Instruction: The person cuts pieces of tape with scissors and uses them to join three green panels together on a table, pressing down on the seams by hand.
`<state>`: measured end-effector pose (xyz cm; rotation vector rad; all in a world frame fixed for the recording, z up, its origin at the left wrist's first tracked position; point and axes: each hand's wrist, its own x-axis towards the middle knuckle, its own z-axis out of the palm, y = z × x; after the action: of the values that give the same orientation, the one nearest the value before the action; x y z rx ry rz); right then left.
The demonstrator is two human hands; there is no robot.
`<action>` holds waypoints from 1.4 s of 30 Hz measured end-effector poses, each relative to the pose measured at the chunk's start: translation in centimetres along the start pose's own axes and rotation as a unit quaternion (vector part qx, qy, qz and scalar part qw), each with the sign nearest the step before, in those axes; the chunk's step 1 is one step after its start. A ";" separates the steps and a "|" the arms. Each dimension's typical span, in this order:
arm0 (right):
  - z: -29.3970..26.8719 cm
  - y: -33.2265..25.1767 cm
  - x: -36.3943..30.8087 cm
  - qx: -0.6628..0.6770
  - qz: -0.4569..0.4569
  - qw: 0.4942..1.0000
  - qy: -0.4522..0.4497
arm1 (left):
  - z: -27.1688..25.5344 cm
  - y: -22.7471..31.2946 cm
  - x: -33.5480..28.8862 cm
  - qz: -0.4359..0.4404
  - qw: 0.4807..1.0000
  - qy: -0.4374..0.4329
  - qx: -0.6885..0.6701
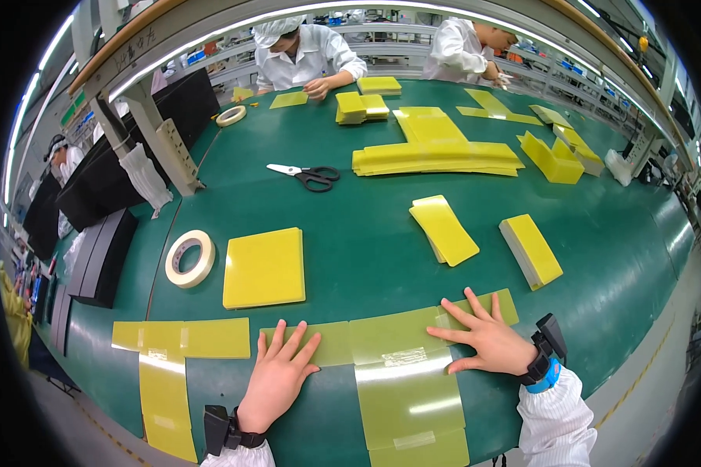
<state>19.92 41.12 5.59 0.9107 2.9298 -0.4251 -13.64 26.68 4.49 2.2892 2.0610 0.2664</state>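
Observation:
In front of me lies a T-shaped assembly of yellow-green sheets [409,389], its panels joined with clear tape. My left hand [276,370] rests with fingers spread on the left end of its crossbar. Over the right end, my right hand [487,338] is spread flat too, covering part of a taped seam. Neither hand holds anything. To the left lies another taped T-shaped sheet [163,381], apart from the first. Beyond my hands are a square stack of yellow sheets [265,268], a small stack of narrow sheets [444,231] and a thicker narrow stack [531,251].
A masking tape roll [190,259] and black-handled scissors [308,175] lie on the green table [350,218]. Farther back are a pile of T-shaped sheets [436,152] and a second tape roll [230,117]. Black boxes [105,257] line the left. Two co-workers [308,58] work across the table.

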 end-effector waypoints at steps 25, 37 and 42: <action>-0.3 -0.1 0.5 -0.001 0.009 1.000 -0.013 | 0.0 0.5 0.1 -0.013 0.999 -0.017 -0.039; -0.2 0.0 0.5 -0.006 0.012 1.000 -0.016 | -0.2 1.0 0.2 -0.018 1.000 0.000 -0.014; -0.2 -0.1 0.6 0.003 0.012 1.000 -0.017 | 0.0 1.2 0.0 -0.020 0.999 0.041 0.016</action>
<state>19.36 41.38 5.74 0.9287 2.8866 -0.4449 -12.42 26.58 4.69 2.2902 2.1623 0.3316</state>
